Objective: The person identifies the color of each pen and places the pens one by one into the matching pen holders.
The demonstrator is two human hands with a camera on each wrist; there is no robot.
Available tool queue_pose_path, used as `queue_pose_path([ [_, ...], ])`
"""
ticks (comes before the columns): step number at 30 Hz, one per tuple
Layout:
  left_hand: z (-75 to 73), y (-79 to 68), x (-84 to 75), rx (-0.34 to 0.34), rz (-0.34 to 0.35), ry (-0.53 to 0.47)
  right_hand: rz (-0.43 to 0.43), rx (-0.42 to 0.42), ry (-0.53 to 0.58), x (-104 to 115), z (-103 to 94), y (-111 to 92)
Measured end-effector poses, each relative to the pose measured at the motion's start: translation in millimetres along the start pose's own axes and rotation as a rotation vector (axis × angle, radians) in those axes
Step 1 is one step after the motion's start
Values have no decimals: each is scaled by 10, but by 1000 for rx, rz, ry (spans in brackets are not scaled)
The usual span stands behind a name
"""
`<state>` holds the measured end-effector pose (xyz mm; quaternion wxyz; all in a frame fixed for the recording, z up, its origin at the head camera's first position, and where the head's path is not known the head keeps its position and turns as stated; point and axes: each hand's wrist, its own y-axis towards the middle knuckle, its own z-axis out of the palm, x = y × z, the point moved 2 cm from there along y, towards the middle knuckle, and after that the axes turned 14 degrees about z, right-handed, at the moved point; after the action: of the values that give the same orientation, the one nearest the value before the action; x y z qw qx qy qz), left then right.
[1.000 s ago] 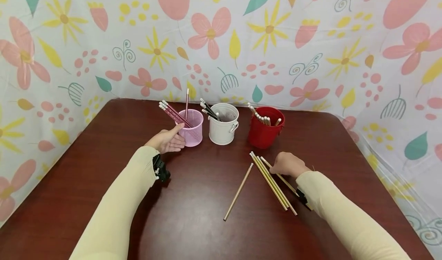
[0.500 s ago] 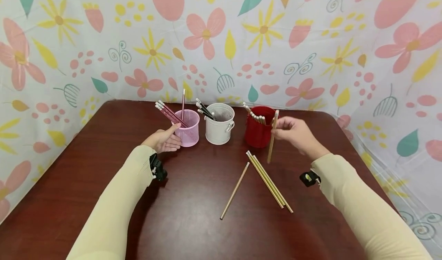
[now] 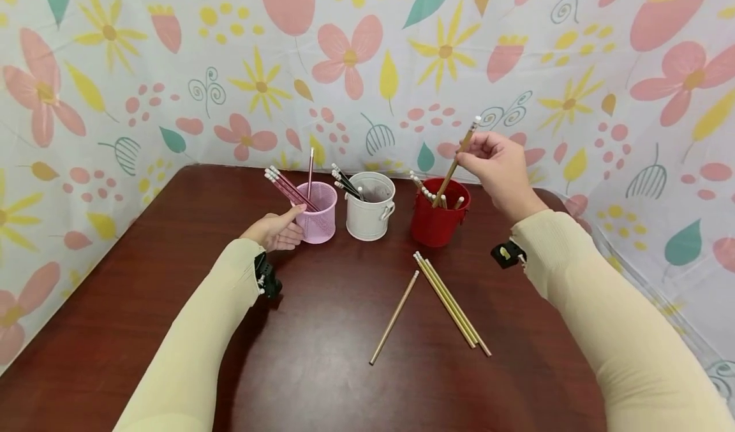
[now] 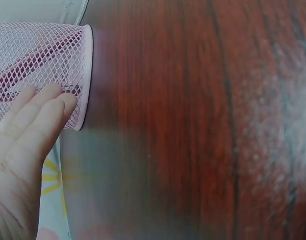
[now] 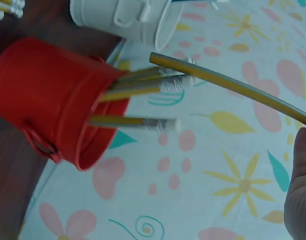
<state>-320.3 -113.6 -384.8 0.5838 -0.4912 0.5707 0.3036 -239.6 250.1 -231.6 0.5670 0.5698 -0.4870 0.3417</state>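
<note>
Pinched in my right hand (image 3: 501,170) is a gold pencil (image 3: 464,146), tilted, with its white eraser end up. Its lower end is over the mouth of a red bucket (image 3: 433,229). In the right wrist view this pencil (image 5: 228,86) has its bare end level with the erasers of several pencils standing in the bucket. My left hand (image 3: 274,231) touches a pink mesh cup (image 3: 321,228), thumb at the rim. In the left wrist view its nearly straight fingers (image 4: 37,120) lie along the mesh. Several maroon pencils (image 3: 289,188) lean in that cup.
Between cup and red bucket stands a white bucket (image 3: 365,221) with several black pencils (image 3: 343,182). Several gold pencils (image 3: 450,301) lie on the dark table (image 3: 310,368), one pencil (image 3: 394,317) apart to their left. A flowered cloth (image 3: 230,55) hangs behind.
My right hand has picked the gold pencil up from the table, carried it up past the red bucket's side and over its mouth. My left hand stays at the pink cup.
</note>
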Motion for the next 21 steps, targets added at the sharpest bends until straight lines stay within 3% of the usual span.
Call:
queue_pose_path([
  [10,17,7,6,-20,2,11,26,-122,-307,-196,-55,120],
  [21,36,4,15,-51,-2,-5,39,-121,-561,-625,-117,69],
])
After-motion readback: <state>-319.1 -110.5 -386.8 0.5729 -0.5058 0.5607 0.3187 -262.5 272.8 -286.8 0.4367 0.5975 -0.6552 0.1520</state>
